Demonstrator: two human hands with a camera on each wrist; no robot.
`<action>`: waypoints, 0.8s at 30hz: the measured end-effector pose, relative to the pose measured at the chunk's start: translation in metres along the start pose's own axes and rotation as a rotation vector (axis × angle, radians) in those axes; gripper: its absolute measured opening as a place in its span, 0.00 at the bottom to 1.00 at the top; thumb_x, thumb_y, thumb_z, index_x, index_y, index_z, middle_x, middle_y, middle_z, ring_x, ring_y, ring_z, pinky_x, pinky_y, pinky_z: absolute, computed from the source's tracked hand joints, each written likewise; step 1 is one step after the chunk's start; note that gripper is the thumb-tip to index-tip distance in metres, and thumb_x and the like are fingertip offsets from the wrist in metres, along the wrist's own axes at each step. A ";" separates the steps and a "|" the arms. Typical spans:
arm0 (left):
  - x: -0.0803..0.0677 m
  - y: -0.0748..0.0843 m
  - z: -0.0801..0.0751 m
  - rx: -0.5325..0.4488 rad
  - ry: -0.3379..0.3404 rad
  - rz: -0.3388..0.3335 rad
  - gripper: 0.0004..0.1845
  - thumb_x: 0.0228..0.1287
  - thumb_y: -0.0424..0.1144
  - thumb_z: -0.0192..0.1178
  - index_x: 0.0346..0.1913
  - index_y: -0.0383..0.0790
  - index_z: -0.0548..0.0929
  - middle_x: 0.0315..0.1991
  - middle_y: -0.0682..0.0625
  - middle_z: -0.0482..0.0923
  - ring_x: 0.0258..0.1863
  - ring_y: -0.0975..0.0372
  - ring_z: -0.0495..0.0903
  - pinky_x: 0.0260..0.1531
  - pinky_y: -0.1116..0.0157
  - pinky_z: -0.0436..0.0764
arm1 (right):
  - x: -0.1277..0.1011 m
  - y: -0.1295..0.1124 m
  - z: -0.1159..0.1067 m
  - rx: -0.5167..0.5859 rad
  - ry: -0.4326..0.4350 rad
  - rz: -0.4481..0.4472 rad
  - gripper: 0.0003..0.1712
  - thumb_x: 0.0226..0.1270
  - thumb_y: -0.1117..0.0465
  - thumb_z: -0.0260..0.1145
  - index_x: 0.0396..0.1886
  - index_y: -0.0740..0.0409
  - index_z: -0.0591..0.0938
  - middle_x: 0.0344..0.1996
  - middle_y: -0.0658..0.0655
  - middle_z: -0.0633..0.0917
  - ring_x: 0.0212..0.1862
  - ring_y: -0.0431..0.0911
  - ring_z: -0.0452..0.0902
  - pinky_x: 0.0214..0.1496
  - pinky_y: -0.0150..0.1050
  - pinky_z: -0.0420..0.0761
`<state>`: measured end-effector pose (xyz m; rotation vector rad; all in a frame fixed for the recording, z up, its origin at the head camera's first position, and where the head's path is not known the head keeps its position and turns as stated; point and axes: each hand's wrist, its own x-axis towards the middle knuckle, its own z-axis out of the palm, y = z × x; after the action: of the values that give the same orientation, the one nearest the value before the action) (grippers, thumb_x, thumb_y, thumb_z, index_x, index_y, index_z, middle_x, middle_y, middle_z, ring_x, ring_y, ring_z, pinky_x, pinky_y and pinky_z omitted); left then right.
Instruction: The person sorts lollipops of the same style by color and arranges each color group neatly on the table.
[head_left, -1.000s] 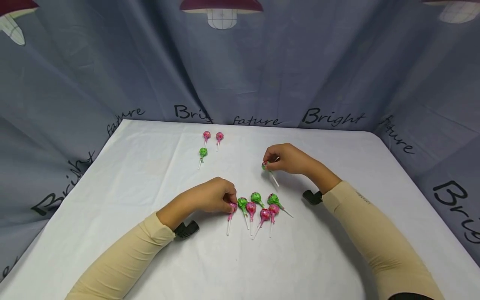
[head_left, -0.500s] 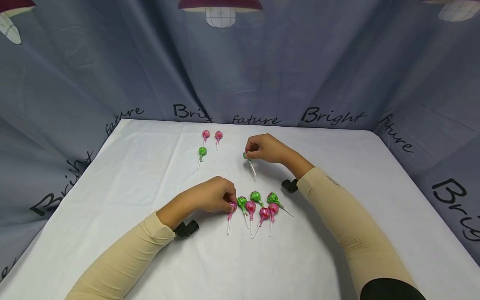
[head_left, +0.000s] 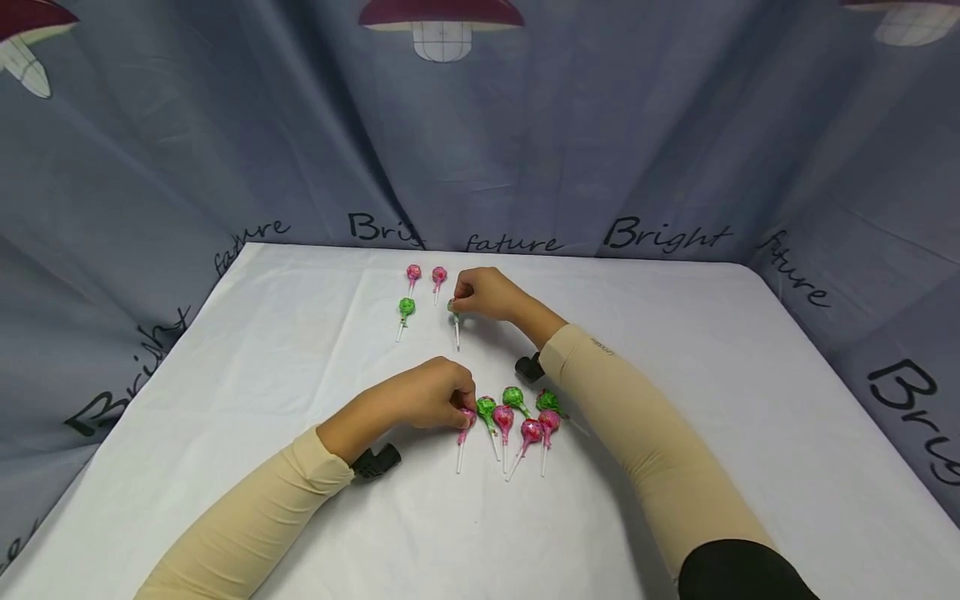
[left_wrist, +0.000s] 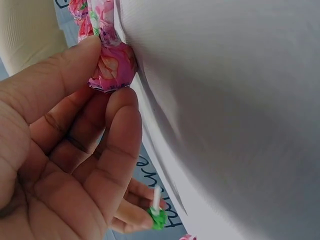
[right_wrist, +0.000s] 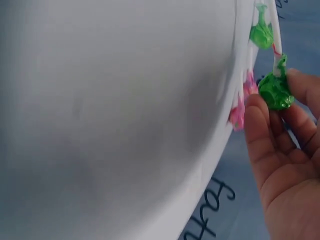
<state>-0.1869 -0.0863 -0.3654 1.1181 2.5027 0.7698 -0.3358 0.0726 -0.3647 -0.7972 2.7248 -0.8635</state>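
Your right hand [head_left: 489, 294] pinches green-wrapped ball lollipop [right_wrist: 275, 92] at head, likely keeping white stick [head_left: 457, 335] free. Your left hand [head_left: 429, 393] pinches pink-wrapped ball lollipop [left_wrist: 116, 67], apparently steadying it.

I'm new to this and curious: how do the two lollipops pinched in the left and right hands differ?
The left hand pinches a pink-wrapped lollipop; the right hand pinches a green-wrapped lollipop. In the head view, the pink one is nearer, the green one farther away. Both have white sticks.
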 end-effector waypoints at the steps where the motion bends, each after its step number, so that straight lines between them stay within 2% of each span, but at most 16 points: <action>1: 0.000 0.000 0.000 0.002 0.001 0.003 0.05 0.55 0.32 0.73 0.28 0.43 0.86 0.25 0.61 0.77 0.28 0.71 0.73 0.32 0.70 0.74 | 0.003 -0.002 0.002 0.001 -0.001 0.009 0.09 0.66 0.58 0.70 0.33 0.56 0.80 0.29 0.52 0.82 0.33 0.44 0.72 0.36 0.36 0.71; 10: -0.002 0.003 0.000 0.007 0.008 -0.008 0.04 0.55 0.32 0.73 0.29 0.42 0.86 0.26 0.61 0.77 0.28 0.70 0.73 0.33 0.70 0.74 | 0.022 -0.016 0.013 -0.004 -0.008 0.055 0.10 0.64 0.59 0.71 0.31 0.56 0.77 0.29 0.52 0.79 0.32 0.44 0.69 0.34 0.35 0.68; 24: -0.002 0.003 -0.001 0.023 0.011 -0.001 0.04 0.55 0.31 0.72 0.29 0.41 0.87 0.26 0.60 0.76 0.28 0.69 0.72 0.33 0.70 0.73 | 0.035 -0.027 0.023 -0.054 -0.008 0.079 0.11 0.64 0.58 0.71 0.31 0.56 0.77 0.30 0.52 0.77 0.32 0.44 0.70 0.35 0.34 0.69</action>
<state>-0.1849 -0.0865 -0.3627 1.1235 2.5275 0.7509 -0.3463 0.0239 -0.3687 -0.6963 2.7626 -0.7726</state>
